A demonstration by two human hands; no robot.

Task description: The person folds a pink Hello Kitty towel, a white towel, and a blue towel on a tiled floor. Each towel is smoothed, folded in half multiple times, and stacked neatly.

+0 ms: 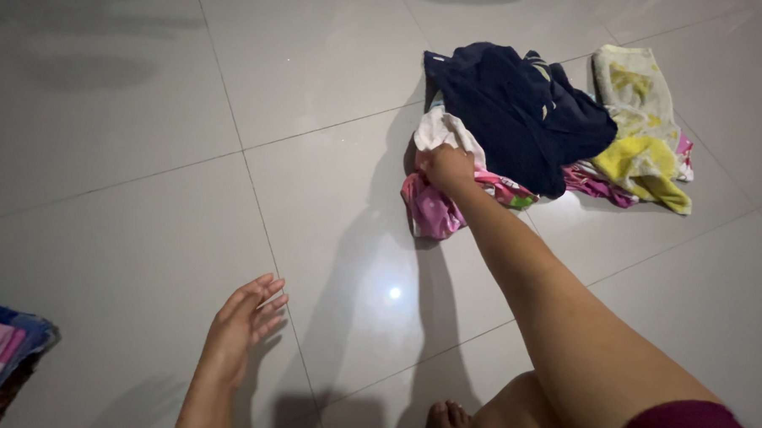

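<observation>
While the right hand point(448, 167) clenches the pink cloth point(432, 209), pulling may drag the dark garment point(520, 109) lying over it. Left hand point(244, 319) hangs released, empty.

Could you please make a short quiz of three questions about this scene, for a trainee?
1. True or false: the right hand is closed on the pink patterned cloth at the near edge of the pile.
2. Which piece lies on top of the pile? A) dark navy garment B) red blanket C) white pillow
3. Fill in: the left hand is open and hovers over the tiled ____.

Key
1. True
2. A; the yellow towel lies at the pile's right side.
3. floor; a folded stack of cloth sits at the far left edge.
</observation>
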